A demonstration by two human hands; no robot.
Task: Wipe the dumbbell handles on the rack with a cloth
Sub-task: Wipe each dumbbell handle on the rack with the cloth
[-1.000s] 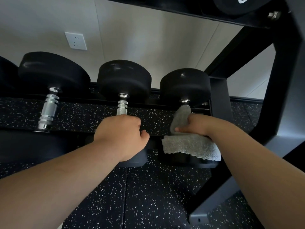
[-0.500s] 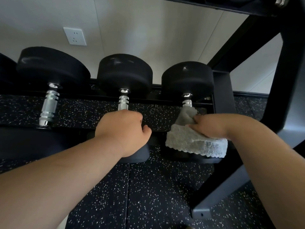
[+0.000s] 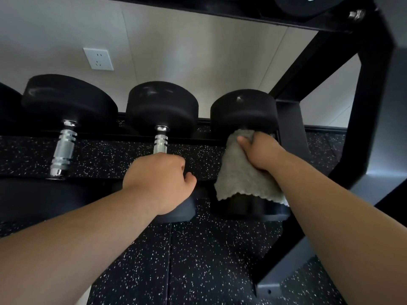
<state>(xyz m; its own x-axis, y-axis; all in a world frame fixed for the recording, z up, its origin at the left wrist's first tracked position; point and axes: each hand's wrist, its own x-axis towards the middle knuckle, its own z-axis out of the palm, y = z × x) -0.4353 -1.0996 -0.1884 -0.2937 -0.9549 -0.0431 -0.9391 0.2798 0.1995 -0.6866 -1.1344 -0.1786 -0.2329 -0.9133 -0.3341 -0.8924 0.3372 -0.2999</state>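
Three black dumbbells with chrome handles lie on the lower rack shelf. My left hand (image 3: 161, 180) grips the near part of the middle dumbbell's handle (image 3: 161, 143). My right hand (image 3: 258, 151) holds a grey cloth (image 3: 236, 175) wrapped round the handle of the right dumbbell (image 3: 243, 108), up against its far head. That handle is hidden by the cloth and hand. The cloth's loose edge hangs over the near head. The left dumbbell's handle (image 3: 63, 148) is bare and untouched.
The black rack upright and diagonal brace (image 3: 372, 111) stand close on the right. An upper shelf (image 3: 220, 9) runs overhead with another weight at its right end. Speckled black rubber floor (image 3: 198, 260) lies below. A white wall socket (image 3: 98, 59) is behind.
My right hand has slid the cloth along the right handle from its near end up to the far head. The left hand has kept its grip on the middle handle.
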